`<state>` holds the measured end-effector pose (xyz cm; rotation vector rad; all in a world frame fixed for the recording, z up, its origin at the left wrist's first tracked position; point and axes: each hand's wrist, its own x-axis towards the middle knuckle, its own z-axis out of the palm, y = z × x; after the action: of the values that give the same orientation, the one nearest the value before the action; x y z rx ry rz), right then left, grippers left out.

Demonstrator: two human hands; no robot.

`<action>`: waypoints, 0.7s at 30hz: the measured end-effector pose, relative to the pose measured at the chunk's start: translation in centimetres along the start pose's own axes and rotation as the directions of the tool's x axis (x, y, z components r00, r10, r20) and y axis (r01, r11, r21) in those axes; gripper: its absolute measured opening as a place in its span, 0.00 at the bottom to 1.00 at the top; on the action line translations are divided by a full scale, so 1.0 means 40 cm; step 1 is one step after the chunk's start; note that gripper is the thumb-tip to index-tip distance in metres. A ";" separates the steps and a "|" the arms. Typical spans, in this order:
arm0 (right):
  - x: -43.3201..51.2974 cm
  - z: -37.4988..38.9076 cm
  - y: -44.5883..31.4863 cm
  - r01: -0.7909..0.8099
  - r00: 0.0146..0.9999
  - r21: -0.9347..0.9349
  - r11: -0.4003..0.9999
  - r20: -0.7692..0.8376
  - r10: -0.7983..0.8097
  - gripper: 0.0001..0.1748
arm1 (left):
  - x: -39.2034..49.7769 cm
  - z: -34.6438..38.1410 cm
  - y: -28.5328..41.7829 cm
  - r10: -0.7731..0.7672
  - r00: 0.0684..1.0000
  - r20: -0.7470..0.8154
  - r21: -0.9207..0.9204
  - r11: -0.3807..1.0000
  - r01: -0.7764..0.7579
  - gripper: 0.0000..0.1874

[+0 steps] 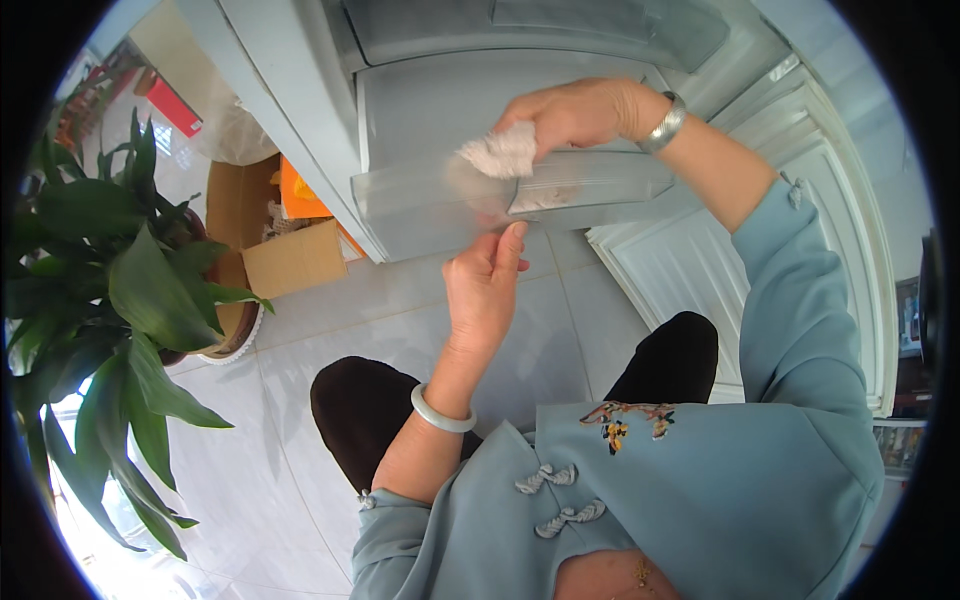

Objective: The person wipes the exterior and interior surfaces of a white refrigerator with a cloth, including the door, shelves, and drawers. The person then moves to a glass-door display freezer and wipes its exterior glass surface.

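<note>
A translucent plastic drawer [420, 217] is pulled out of an open refrigerator or freezer cabinet in front of me. My right hand [574, 112], with a silver bracelet at the wrist, grips a whitish cloth [506, 150] above the drawer's front panel. Below that, my left hand [487, 270] pinches the lower edge of the front panel between thumb and fingers; a pale bangle circles this wrist. Part of the cloth or the fingers behind the panel shows only blurred through the plastic. Another translucent drawer [450, 30] sits higher in the cabinet.
The open white door [697, 277] stands at the right. Left of the cabinet are an open cardboard box [296, 259] with orange packaging and a large potted leafy plant [161, 300]. Grey floor tiles [375, 330] lie below, between my knees and the drawer.
</note>
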<state>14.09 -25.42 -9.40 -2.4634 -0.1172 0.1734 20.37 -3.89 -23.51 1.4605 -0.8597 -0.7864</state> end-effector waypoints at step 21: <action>0.114 -0.007 -0.100 -0.541 0.837 -0.147 0.828 0.001 0.547 0.09 | 0.010 -0.021 -0.008 0.028 0.997 0.072 0.001 1.000 -0.028 0.25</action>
<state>18.48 -21.87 -7.13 -2.5724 0.5882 0.4786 21.32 -3.83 -23.77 1.4259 -0.9345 -0.8214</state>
